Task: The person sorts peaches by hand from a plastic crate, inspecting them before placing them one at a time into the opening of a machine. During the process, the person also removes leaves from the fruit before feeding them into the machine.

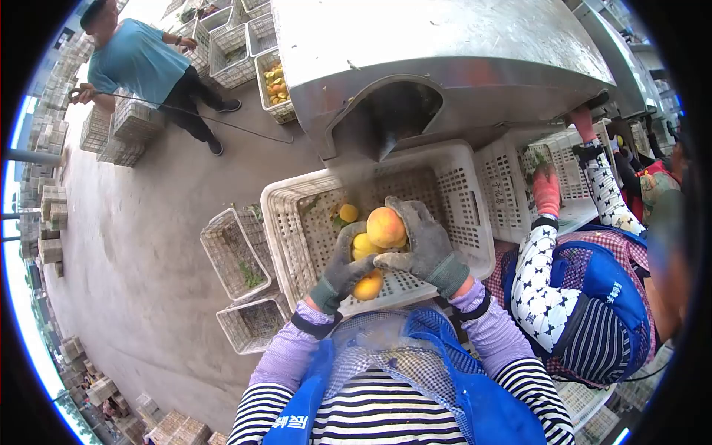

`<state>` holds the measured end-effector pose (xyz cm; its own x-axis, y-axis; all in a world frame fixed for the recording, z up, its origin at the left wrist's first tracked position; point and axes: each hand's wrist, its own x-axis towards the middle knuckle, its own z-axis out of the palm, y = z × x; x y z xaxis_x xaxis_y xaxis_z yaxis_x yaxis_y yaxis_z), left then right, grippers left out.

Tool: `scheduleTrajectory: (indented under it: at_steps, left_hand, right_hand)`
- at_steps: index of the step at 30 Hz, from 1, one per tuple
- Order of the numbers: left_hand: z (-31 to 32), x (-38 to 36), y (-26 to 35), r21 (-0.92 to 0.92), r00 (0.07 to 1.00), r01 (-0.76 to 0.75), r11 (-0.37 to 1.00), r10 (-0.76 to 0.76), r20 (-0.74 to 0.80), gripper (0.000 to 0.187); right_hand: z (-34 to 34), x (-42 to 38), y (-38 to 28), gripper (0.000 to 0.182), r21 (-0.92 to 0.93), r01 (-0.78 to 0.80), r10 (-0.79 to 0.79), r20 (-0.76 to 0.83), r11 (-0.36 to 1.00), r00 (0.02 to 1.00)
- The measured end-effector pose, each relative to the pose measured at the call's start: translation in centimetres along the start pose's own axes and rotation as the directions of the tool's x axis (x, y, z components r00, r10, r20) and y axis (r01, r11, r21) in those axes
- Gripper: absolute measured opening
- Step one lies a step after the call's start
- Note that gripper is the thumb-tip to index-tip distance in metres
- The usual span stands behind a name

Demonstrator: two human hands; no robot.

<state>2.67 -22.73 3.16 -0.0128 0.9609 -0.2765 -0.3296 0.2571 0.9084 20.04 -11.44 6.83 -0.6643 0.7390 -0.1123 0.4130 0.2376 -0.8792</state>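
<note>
Both my hands wear grey work gloves and hold fruit over a white plastic crate (452, 185). My right hand (423, 245) grips a large orange-yellow peach (386, 226). Cupped in my left hand (343, 271) are yellow peaches (363, 243), with another orange one (368, 287) low in the palm. One small yellow fruit (348, 213) and a few leaves lie on the crate's floor. The crate sits under the dark chute opening (393, 115) of a steel machine.
To my right a co-worker in dotted sleeves and a pink glove (546, 191) reaches into a neighbouring white crate (512, 185). Empty crates (237, 256) lie on the concrete at left. A person in a blue shirt (133, 59) stands by crate stacks; one crate of fruit (276, 83) stands beside the machine.
</note>
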Motion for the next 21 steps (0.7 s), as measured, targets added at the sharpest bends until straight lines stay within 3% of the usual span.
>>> scheduleTrajectory:
  at_steps: [1, 3, 5, 6, 8, 9, 10, 13, 14, 17, 19, 21]
  left_hand:
    - [0.9, 0.8, 0.1, 0.135, 0.999, -0.041, 0.99, 0.043, -0.012, 0.063]
    - [1.5, 1.3, 0.3, -0.056, 0.999, -0.039, 0.998, 0.038, -0.006, 0.062]
    - [2.1, 1.3, 2.5, -0.272, 0.999, 0.044, 0.961, -0.044, 0.004, 0.061]
    - [1.7, 1.6, 2.3, -0.234, 0.998, 0.03, 0.972, -0.018, 0.055, 0.063]
    - [1.8, 1.0, 2.7, -0.161, 0.995, -0.018, 0.987, 0.034, 0.097, 0.067]
    - [1.6, 0.7, 2.8, -0.134, 0.99, -0.044, 0.99, 0.061, 0.124, 0.068]
    - [0.7, 0.5, 2.5, -0.048, 0.987, 0.019, 0.999, -0.012, 0.159, 0.072]
    - [-0.4, -0.1, 3.1, -0.086, 0.993, 0.058, 0.995, -0.049, 0.105, 0.068]
    - [-1.1, -0.3, 2.7, -0.013, 0.998, -0.011, 1.0, 0.012, 0.06, 0.065]
    - [-3.3, 0.0, 0.2, 0.242, 0.974, -0.197, 0.95, 0.217, -0.058, 0.058]
    - [-2.5, 0.8, 2.2, 0.448, 0.939, -0.279, 0.85, 0.34, -0.061, 0.059]
    - [-3.4, 1.9, 4.1, 0.706, 0.918, -0.286, 0.648, 0.398, 0.007, 0.061]
  right_hand:
    - [-0.7, 0.2, 1.6, 0.083, 0.157, 0.006, 0.0, -0.038, 0.988, 0.999]
    - [-1.9, 0.4, 2.4, 0.081, 0.508, 0.014, 0.004, -0.033, 0.861, 0.999]
    - [-2.4, 0.8, 1.2, 0.08, 0.826, -0.023, -0.031, 0.049, 0.563, 0.998]
    - [-2.4, 0.7, 0.2, 0.083, 0.862, -0.027, -0.062, 0.068, 0.506, 0.996]
    - [-2.1, 0.5, 0.8, 0.085, 0.378, 0.222, -0.235, -0.012, 0.899, 0.972]
    - [-1.9, 0.5, 0.4, 0.087, 0.048, 0.324, -0.324, -0.005, 0.945, 0.946]
    - [-1.8, 0.1, -0.3, 0.087, 0.116, 0.316, -0.306, -0.094, 0.942, 0.947]
    - [-2.4, -0.1, -2.9, 0.086, 0.081, 0.322, -0.321, -0.03, 0.943, 0.947]
    - [-1.9, 0.2, -3.7, 0.083, -0.059, 0.361, -0.362, -0.014, 0.931, 0.932]
    - [-0.5, 0.5, -6.1, 0.081, -0.302, 0.333, -0.394, -0.167, 0.893, 0.904]
    - [0.2, 1.0, -5.2, 0.077, -0.248, 0.306, -0.359, -0.208, 0.919, 0.91]
    - [1.0, 2.6, -3.5, 0.078, -0.146, 0.307, -0.336, -0.257, 0.94, 0.906]
